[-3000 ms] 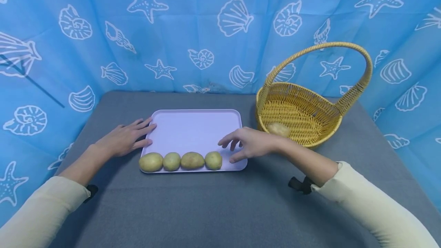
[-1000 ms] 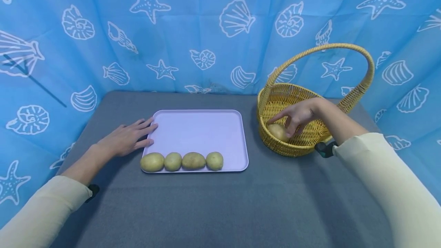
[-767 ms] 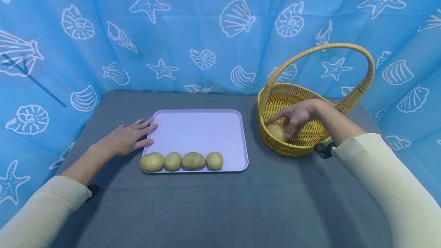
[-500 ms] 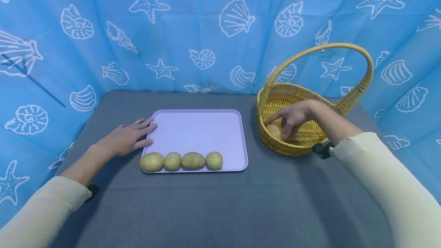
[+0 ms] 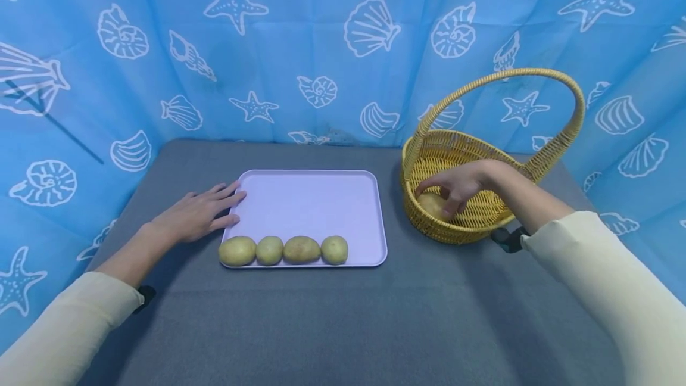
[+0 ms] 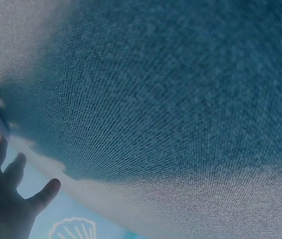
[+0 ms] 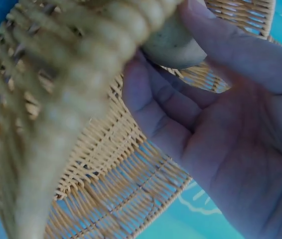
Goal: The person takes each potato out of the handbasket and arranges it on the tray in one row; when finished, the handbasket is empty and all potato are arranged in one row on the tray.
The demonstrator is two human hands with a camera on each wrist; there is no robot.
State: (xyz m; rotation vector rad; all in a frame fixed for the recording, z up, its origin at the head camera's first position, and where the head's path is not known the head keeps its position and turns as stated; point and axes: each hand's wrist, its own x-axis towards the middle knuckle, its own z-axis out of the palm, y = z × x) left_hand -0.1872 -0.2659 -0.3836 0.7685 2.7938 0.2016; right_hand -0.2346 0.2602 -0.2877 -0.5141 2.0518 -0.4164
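My right hand [image 5: 462,186] reaches into the yellow wicker basket [image 5: 439,236] and grips a potato [image 5: 430,202] near its front left wall. In the right wrist view the thumb and fingers close on the potato [image 7: 173,47], part of which the basket rim hides. My left hand [image 5: 195,214] lies with spread fingers on the left edge of the pale purple tray [image 5: 308,201]. Along the tray's front edge, several potatoes [image 5: 301,250] sit side by side in a row.
The tray and basket stand on a table with a grey cloth [image 5: 321,326]. A tall arched handle [image 5: 504,73] rises over the basket. Behind the table hangs a blue curtain [image 5: 300,46] with white shell and starfish prints.
My right hand has moved from above the tray's right side into the basket and taken hold of the potato there. My left hand and the row of potatoes have stayed put.
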